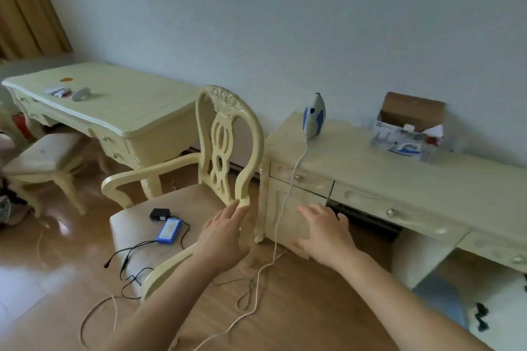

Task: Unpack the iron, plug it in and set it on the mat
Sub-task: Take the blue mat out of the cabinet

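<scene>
Cord: a white cord (258, 288) lies slack on the wooden floor nearest the camera, looping between the two forearms and rising up the cabinet front to the iron.
Left hand: the left hand (224, 239) reaches forward, fingers spread and empty, fingertips at the base of the chair (225, 134) back.
Right hand: the right hand (325, 234) is stretched out palm down, fingers splayed, holding nothing, in front of the cabinet's lower door.
Iron: the blue and white iron (313, 116) stands upright on its heel on the surface (356, 159) by the wall, out of its box.
Box: the opened box (406, 131) sits further right on the same surface, well apart from the iron.
Mat: no mat can be made out for certain.
Plug: its end is not visible; whether it is plugged in cannot be told.
Risk: a foot or hand catching the slack cord could tug the upright iron off the edge; shifting the chair could snag the cord too.
</scene>
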Demonstrator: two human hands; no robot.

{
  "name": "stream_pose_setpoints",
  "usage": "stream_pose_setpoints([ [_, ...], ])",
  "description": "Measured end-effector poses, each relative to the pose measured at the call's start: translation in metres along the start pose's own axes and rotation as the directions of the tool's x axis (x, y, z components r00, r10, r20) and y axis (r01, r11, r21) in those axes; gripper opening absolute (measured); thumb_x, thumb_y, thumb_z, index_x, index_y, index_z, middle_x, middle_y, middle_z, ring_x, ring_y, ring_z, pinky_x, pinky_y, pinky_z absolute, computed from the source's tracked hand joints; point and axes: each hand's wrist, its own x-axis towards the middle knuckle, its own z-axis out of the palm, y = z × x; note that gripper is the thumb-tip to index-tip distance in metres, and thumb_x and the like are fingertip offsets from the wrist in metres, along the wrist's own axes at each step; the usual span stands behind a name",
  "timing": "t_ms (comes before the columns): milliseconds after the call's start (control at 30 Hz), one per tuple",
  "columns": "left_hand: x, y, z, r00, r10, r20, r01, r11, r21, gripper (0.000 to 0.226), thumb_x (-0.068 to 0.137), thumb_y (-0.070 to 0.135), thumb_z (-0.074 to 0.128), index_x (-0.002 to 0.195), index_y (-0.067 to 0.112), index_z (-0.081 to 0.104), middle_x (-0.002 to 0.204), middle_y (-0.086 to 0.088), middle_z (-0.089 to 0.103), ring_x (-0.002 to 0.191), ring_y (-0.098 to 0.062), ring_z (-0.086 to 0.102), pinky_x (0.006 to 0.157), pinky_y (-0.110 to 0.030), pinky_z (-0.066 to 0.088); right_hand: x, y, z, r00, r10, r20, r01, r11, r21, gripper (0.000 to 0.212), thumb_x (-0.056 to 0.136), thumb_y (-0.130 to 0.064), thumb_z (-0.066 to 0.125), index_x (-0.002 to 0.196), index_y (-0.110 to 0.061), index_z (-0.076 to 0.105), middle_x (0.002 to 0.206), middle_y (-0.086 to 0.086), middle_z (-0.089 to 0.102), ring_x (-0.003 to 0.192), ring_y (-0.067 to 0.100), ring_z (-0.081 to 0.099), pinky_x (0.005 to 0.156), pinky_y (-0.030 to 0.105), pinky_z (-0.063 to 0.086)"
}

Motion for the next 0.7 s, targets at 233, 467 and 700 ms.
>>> stream_pose_setpoints([
  [233, 0.079, 0.086, 0.008, 0.995, 0.1, 0.021, -0.1, 0.995, 0.008, 0.078, 0.08, 0.031, 0.06, 0.146, 0.03, 0.018, 0.159, 0.003, 0.008, 0.144, -0.02, 0.02, 0.115, -0.039, 0.027, 0.03, 0.095, -0.044, 0.992, 0.108, -0.064, -0.106, 0.994, 0.036, 0.068, 0.083, -0.053, 0.056, 0.141, -0.029, 0.03, 0.145, -0.004, 0.036, 0.134, 0.021, 0.032, 0.109, 0.049, 0.024],
  [467, 0.178, 0.141, 0.017, 0.974, 0.223, 0.047, -0.225, 0.973, 0.043, 0.076, 0.084, 0.039, 0.059, 0.147, 0.029, 0.016, 0.159, 0.006, 0.008, 0.145, -0.02, 0.018, 0.117, -0.041, 0.024, 0.08, 0.17, -0.064, 0.962, 0.242, -0.129, -0.235, 0.97, 0.069, 0.069, 0.083, -0.054, 0.055, 0.142, -0.028, 0.029, 0.146, -0.004, 0.036, 0.135, 0.021, 0.033, 0.109, 0.049, 0.026],
  [700, 0.269, 0.203, 0.041, 0.896, 0.418, 0.151, -0.433, 0.898, 0.079, 0.074, 0.086, 0.039, 0.057, 0.147, 0.029, 0.016, 0.159, 0.005, 0.008, 0.145, -0.019, 0.015, 0.116, -0.041, 0.022, 0.109, 0.235, -0.071, 0.892, 0.43, -0.141, -0.412, 0.9, 0.142, 0.07, 0.084, -0.055, 0.053, 0.143, -0.026, 0.027, 0.149, -0.003, 0.032, 0.136, 0.021, 0.032, 0.111, 0.05, 0.024],
])
